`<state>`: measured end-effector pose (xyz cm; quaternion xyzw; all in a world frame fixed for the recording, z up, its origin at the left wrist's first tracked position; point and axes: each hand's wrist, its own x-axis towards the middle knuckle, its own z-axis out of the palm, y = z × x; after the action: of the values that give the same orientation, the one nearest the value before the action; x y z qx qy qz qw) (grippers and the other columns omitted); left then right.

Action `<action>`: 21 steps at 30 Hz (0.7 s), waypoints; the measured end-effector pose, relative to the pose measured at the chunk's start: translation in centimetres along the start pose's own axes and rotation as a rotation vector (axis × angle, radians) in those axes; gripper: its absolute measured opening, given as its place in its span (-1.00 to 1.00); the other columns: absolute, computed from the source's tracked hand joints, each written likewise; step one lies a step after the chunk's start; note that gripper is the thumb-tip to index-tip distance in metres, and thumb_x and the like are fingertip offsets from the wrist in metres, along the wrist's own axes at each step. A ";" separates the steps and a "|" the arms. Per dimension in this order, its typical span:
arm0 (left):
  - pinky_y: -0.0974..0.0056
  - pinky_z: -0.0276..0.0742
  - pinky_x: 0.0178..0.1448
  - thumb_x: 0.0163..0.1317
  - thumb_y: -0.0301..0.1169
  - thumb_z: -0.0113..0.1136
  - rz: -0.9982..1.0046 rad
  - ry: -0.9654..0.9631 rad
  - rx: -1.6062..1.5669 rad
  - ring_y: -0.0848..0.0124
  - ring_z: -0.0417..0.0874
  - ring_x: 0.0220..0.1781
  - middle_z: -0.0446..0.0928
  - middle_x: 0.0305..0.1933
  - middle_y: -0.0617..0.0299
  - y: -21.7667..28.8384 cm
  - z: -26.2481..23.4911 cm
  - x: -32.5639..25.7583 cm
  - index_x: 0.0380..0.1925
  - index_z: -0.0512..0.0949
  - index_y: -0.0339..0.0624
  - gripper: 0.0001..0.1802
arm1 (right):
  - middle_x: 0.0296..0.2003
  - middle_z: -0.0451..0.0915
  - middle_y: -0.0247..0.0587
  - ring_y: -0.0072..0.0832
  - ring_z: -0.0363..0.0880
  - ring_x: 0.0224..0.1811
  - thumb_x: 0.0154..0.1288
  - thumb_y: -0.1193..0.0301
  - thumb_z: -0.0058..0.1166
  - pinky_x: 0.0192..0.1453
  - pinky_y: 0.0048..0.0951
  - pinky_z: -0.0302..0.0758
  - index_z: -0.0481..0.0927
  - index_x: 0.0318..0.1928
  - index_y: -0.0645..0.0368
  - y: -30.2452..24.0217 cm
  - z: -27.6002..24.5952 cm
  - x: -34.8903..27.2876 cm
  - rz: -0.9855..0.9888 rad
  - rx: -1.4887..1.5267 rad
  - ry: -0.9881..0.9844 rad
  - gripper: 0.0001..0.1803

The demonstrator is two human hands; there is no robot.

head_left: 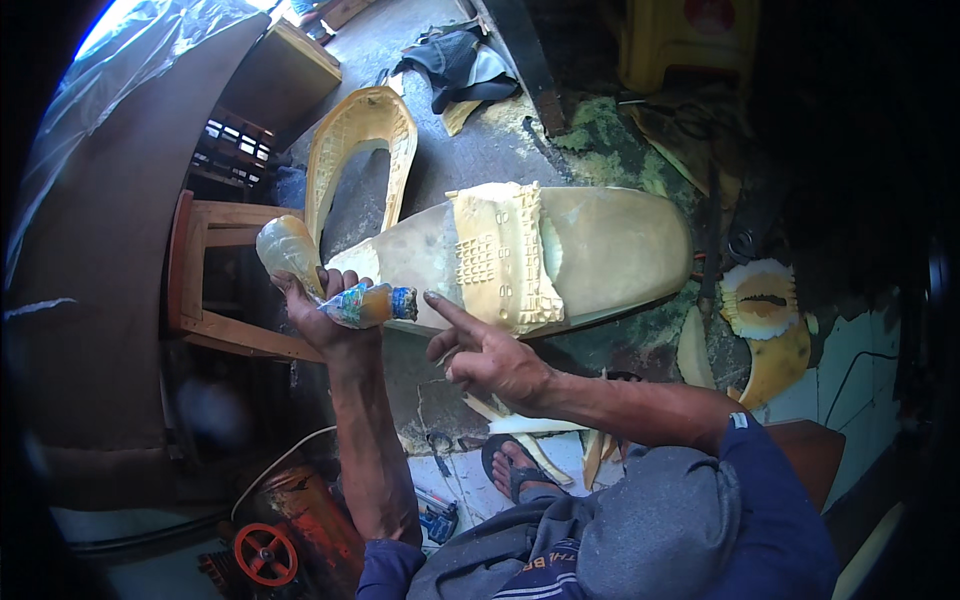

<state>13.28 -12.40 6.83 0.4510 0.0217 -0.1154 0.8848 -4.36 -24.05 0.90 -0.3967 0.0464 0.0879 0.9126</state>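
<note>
My left hand (312,318) grips a squashed plastic bottle (287,245) of yellowish contents, tilted on its side. The dark-smeared blue neck end (403,303) points right. Close by, my right hand (495,365) holds nothing; its index finger stretches toward the bottle's mouth and the other fingers curl. The fingertip looks darkened. Beyond my hands a long, rounded seat-shaped base (625,240) lies lengthwise. Across its middle rests a cream foam piece (505,250) with a moulded grid and ridged edges. A pale patch shows at the base's left end.
A horseshoe-shaped foam piece (333,150) leans behind a wooden stool frame (255,335) at left. Dark cloth (455,65) lies at the back. Foam scraps (760,300) lie at right. Near my sandalled foot (515,465) are more offcuts; a red machine with a handwheel (266,553) stands lower left.
</note>
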 end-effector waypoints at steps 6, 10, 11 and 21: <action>0.31 0.05 -0.58 0.64 -0.02 -0.22 0.010 0.054 0.006 0.51 0.06 -0.70 0.07 -0.69 0.41 0.6 -0.9 -0.7 -0.50 0.26 -0.01 -0.50 | 0.08 0.41 -0.15 -0.58 0.41 -0.09 0.25 0.55 -0.04 0.09 -0.49 0.44 -0.32 0.71 -0.18 0.7 1.8 -0.4 0.021 0.142 -0.134 0.11; 0.31 0.09 -0.59 0.63 0.07 -0.16 0.064 0.094 0.030 0.52 0.10 -0.71 0.06 -0.68 0.41 0.8 0.9 -1.8 -0.50 0.27 -0.01 -0.46 | 0.07 0.43 -0.23 -0.55 0.44 -0.05 0.23 0.61 -0.03 0.09 -0.45 0.45 -0.30 0.71 -0.25 1.0 2.1 -0.7 0.072 0.343 -0.149 0.14; 0.32 0.11 -0.59 0.63 0.09 -0.14 0.106 0.115 0.073 0.53 0.13 -0.71 0.09 -0.68 0.42 0.5 1.2 -2.4 -0.50 0.28 -0.02 -0.45 | 0.06 0.44 -0.26 -0.53 0.45 -0.05 0.23 0.63 -0.03 0.08 -0.44 0.45 -0.28 0.71 -0.26 1.2 2.0 -0.9 0.091 0.416 -0.143 0.14; 0.38 0.27 -0.59 0.55 0.14 0.05 0.043 -0.221 0.929 0.56 0.44 -0.65 0.44 -0.63 0.34 -6.6 -2.5 -4.9 -0.38 0.58 -0.21 -0.40 | -0.14 0.49 -0.33 -0.54 0.53 -0.20 0.13 0.66 -0.04 -0.06 -0.45 0.52 0.48 0.38 0.21 -4.0 -6.0 -2.4 -0.523 -0.023 0.219 -0.29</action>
<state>7.18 -13.23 0.83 0.7841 -0.1357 -0.1419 0.5887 -6.04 -31.42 0.09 -0.4127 0.0400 -0.1935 0.8892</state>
